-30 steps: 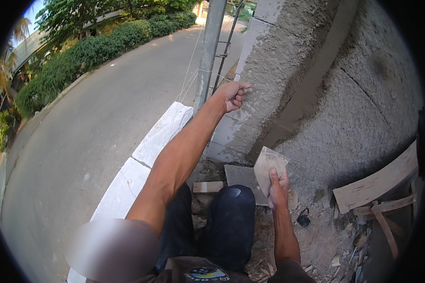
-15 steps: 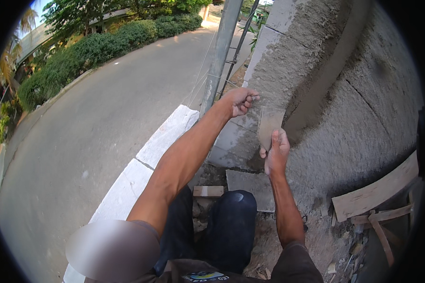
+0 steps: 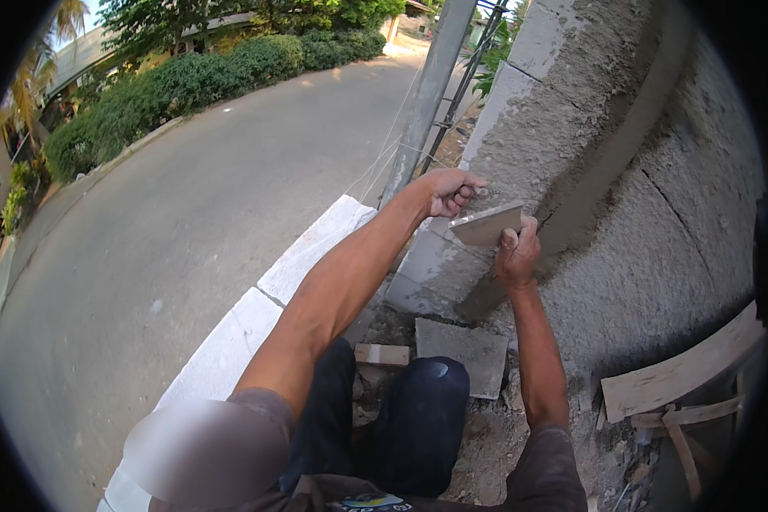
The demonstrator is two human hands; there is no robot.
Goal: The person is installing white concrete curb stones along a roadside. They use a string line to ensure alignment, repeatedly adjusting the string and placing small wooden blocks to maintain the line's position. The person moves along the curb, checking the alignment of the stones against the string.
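One road (image 3: 188, 222) runs along the left, edged by one white kerb (image 3: 247, 324). One block wall (image 3: 648, 213) fills the right, with one band of wet mortar (image 3: 606, 162) curving down it. One grey pole (image 3: 427, 94) stands at the wall's corner. Several planks (image 3: 683, 375) lean by the wall's foot, and one flat slab (image 3: 465, 354) lies on the ground near one wood scrap (image 3: 382, 354). The left hand (image 3: 449, 189) is clenched against the wall; whether it holds anything cannot be told. The right hand (image 3: 516, 256) grips one trowel (image 3: 486, 226), its blade against the wall beside the mortar, just below the left hand.
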